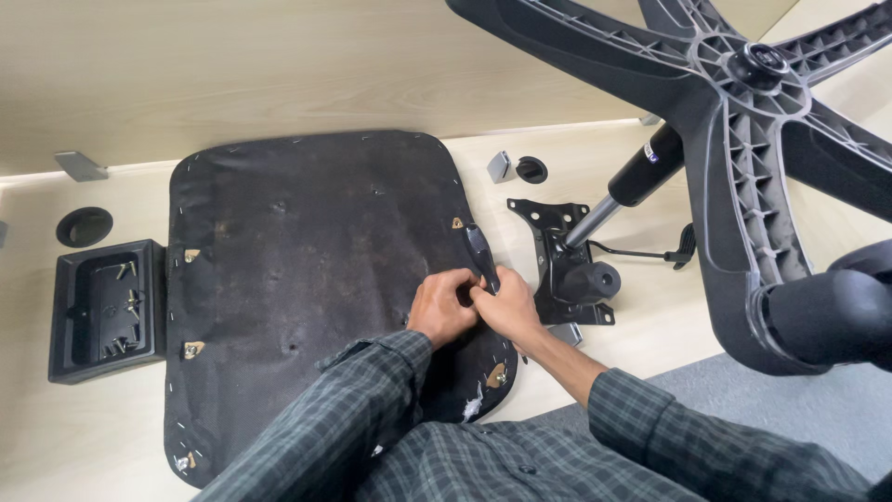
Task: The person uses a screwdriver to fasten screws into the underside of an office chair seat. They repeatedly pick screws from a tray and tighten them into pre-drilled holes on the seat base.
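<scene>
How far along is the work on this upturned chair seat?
Done: the chair base with gas cylinder and mounting plate lies apart from the seat pan; screws sit in the black tray. In hand: left hand and right hand grip a black-handled tool on the seat. Left: nothing is mounted on the seat.

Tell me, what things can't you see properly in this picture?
Head view only:
- Screwdriver tip: hidden by both hands, left hand, right hand.
- Chair base: legs cut off by the top and right edges.
- Screws in the black tray: too small to count.
</scene>
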